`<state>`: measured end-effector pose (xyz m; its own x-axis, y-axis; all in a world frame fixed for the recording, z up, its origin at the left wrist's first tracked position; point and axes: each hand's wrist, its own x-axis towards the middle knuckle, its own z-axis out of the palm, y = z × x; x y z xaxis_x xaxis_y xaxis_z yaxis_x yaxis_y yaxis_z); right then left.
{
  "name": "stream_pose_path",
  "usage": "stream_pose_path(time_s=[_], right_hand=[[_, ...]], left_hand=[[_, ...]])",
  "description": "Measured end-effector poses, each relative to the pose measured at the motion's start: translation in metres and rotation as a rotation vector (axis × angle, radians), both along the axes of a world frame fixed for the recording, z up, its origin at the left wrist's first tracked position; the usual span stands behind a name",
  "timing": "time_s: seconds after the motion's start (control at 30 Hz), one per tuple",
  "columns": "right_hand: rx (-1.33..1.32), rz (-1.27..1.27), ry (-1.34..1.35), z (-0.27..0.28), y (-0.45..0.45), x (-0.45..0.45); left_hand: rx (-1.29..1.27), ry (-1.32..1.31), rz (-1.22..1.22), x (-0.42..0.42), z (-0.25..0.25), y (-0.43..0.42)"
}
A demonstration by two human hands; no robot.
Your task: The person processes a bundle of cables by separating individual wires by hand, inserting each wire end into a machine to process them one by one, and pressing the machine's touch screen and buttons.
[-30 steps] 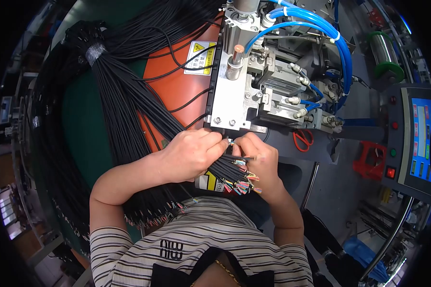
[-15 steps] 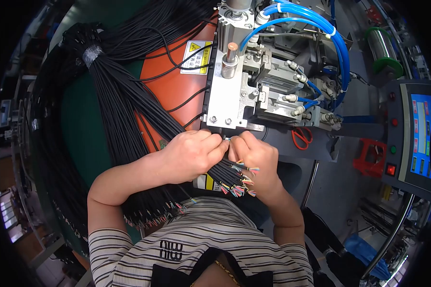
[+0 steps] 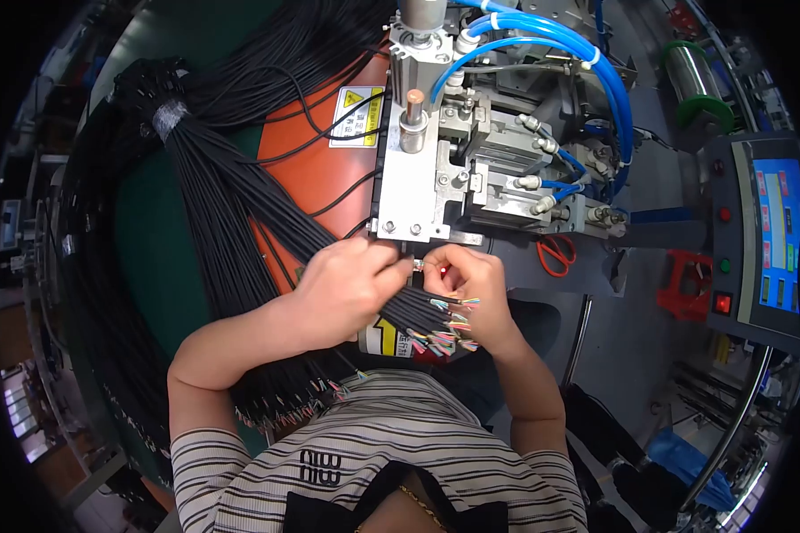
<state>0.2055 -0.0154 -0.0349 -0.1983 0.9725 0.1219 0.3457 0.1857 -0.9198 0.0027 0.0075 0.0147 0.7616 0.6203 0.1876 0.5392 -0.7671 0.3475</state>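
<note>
My left hand (image 3: 351, 282) is closed in a pinch just below the front of the steel clamping fixture (image 3: 409, 191). A small silver piece (image 3: 419, 265) shows at its fingertips. Right beside it, my right hand (image 3: 471, 282) has its thumb and index finger pressed together; what they hold, if anything, is hidden. Under both hands runs a bundle of black cables (image 3: 404, 310), its stripped ends showing thin coloured wires (image 3: 444, 336). Several single black cables (image 3: 347, 193) lead into the fixture's left side.
A tied bunch of black cables (image 3: 218, 209) lies on the green and orange worktop (image 3: 316, 169). Pneumatic cylinders with blue hoses (image 3: 609, 89) stand behind the fixture. To the right are red-handled scissors (image 3: 556, 256), a control screen (image 3: 778, 240), a wire spool (image 3: 693, 80) and a red stool (image 3: 684, 284).
Between my hands the gap has widened slightly, showing the small silver piece more clearly. The fingers of my right hand have shifted and curled more. The whole view has moved a little.
</note>
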Motion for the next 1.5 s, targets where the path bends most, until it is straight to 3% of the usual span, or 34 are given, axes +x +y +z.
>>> stream_pose_path(time_s=[0.07, 0.27, 0.37, 0.4, 0.47, 0.5, 0.63, 0.73, 0.8, 0.9, 1.0, 1.17, 1.3, 1.4, 1.5], right_hand=[[-0.073, -0.046, 0.089, -0.008, -0.003, -0.002], [0.013, -0.092, 0.055, -0.015, -0.004, -0.001], [-0.207, -0.071, 0.264, 0.001, -0.013, 0.002], [-0.347, 0.025, 0.478, 0.005, -0.017, 0.002], [-0.23, 0.095, 0.634, 0.003, -0.017, -0.009], [0.097, 0.214, 0.46, -0.002, -0.009, -0.007], [-0.344, 0.156, 0.782, 0.005, -0.021, -0.02], [-0.317, 0.19, 0.752, -0.003, -0.022, -0.017], [-0.184, 0.168, 0.594, -0.007, -0.02, -0.017], [-0.382, 0.096, 0.857, -0.008, -0.024, -0.018], [-0.376, 0.056, 0.87, -0.006, -0.026, -0.014], [-0.642, 0.067, 1.122, -0.006, -0.018, -0.01], [-0.366, 0.269, 0.987, -0.015, -0.008, -0.013], [0.07, 0.075, 0.591, -0.01, -0.014, -0.024], [0.235, -0.134, 0.379, -0.004, -0.023, -0.034]], left_hand=[[0.02, -0.137, 0.066, -0.013, -0.006, 0.001], [0.107, -0.09, 0.125, -0.029, -0.008, -0.003], [0.145, -0.031, 0.127, -0.026, -0.011, -0.002], [0.152, -0.011, 0.127, -0.024, -0.011, -0.001], [0.159, -0.088, 0.072, -0.022, -0.009, 0.002], [0.118, -0.111, 0.032, -0.027, -0.01, 0.001], [-0.003, -0.12, -0.019, -0.039, 0.0, -0.004], [-0.04, -0.262, -0.033, -0.032, -0.003, -0.007], [-0.052, -0.321, -0.032, -0.024, -0.007, -0.008], [-0.068, -0.272, 0.01, -0.015, -0.005, -0.011], [0.079, -0.25, -0.018, -0.015, -0.01, -0.01], [0.02, -0.381, 0.017, -0.01, -0.017, -0.005], [-0.153, -0.473, -0.06, -0.012, -0.015, 0.004], [-0.07, -0.417, -0.025, -0.006, -0.01, -0.001], [0.028, -0.33, 0.065, -0.002, -0.005, -0.01]])
